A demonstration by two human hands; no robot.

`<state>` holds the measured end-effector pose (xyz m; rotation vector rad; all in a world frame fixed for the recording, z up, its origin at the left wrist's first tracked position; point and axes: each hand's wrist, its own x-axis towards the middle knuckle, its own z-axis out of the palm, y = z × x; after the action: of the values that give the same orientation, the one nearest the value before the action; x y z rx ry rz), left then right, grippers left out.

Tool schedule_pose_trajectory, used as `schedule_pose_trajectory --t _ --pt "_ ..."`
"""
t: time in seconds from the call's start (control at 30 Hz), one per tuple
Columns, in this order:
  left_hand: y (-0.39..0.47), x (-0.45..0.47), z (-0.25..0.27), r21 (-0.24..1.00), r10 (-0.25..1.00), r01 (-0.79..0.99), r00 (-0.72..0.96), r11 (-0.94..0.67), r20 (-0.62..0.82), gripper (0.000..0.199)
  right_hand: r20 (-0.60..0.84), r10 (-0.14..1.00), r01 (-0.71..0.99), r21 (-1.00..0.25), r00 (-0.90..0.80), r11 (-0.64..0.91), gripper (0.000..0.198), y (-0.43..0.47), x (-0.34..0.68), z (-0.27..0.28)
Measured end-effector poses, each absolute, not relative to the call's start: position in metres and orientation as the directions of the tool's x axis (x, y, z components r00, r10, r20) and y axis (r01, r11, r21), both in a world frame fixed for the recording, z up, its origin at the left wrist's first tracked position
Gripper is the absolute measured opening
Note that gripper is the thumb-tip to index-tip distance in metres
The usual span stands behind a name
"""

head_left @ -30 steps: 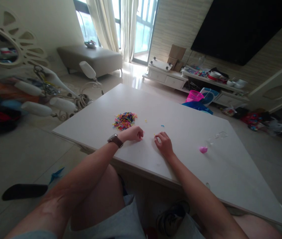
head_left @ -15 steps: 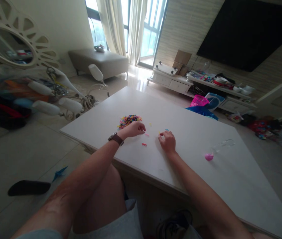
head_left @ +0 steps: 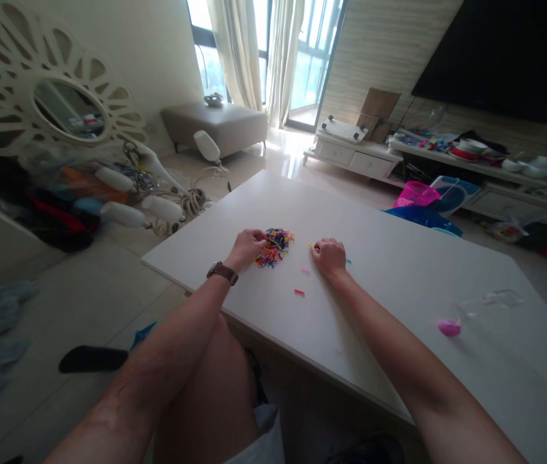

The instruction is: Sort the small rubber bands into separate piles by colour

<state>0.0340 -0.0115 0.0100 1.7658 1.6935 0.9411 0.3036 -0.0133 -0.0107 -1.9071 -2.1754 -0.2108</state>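
Note:
A heap of small multicoloured rubber bands (head_left: 277, 245) lies on the white table (head_left: 297, 200). At the heap's left edge, my left hand (head_left: 248, 249) has its fingers bent and thumb drawn in; its fingertips touch the bands, and what they pinch is hidden. My right hand (head_left: 330, 256) rests to the right of the heap with curled fingers, its thumb and index at a yellow rubber band (head_left: 310, 245). Between the hands and nearer to me lie pink bands (head_left: 305, 271) and red bands (head_left: 299, 292). A blue band (head_left: 348, 261) shows just right of my right hand.
On the table's right side are a pink object (head_left: 449, 328) and a clear plastic piece (head_left: 502, 298). A lamp with white shades (head_left: 162, 207) stands beyond the left edge. Past the far right edge is a pink basket (head_left: 417, 194).
My left hand has gone from beside the loose bands back to the left edge of the heap. My right hand has shifted left to the yellow band. The camera view has turned left.

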Motion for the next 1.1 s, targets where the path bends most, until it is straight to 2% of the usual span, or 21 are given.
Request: schedule_pose_trajectory --t 0.2,0.33,0.57,0.7,0.83,0.93,1.1 --pt "-0.006 0.049 0.003 0.708 0.976 0.68 0.054 -0.191 0.211 0.02 0.461 0.88 0.969 -0.15 -0.109 0.198 0.021 -0.043 0.308 -0.014" --pt "-0.004 0.054 -0.004 0.68 0.975 0.709 0.043 -0.184 0.219 0.019 0.564 0.823 0.929 -0.262 -0.073 0.262 0.017 -0.073 0.315 -0.019" --pt "-0.002 0.055 -0.001 0.638 0.974 0.75 0.035 -0.175 0.226 0.013 0.598 0.8 0.811 -0.495 0.057 0.312 0.012 -0.09 0.327 -0.015" --pt "0.001 0.06 -0.005 0.583 0.972 0.795 0.033 -0.167 0.233 0.018 0.58 0.808 0.768 -0.564 0.107 0.303 0.012 -0.085 0.33 -0.018" --pt "0.002 0.065 -0.004 0.545 0.966 0.824 0.005 -0.151 0.26 0.013 0.572 0.811 0.74 -0.596 0.121 0.31 0.013 -0.082 0.33 -0.022" --pt "0.002 0.067 0.003 0.593 0.962 0.795 -0.045 -0.13 0.27 0.013 0.573 0.808 0.723 -0.615 0.135 0.316 0.013 -0.082 0.33 -0.025" --pt "-0.002 0.068 0.012 0.743 0.975 0.664 -0.095 -0.087 0.2 0.012 0.587 0.799 0.69 -0.632 0.13 0.352 0.012 -0.081 0.33 -0.028"
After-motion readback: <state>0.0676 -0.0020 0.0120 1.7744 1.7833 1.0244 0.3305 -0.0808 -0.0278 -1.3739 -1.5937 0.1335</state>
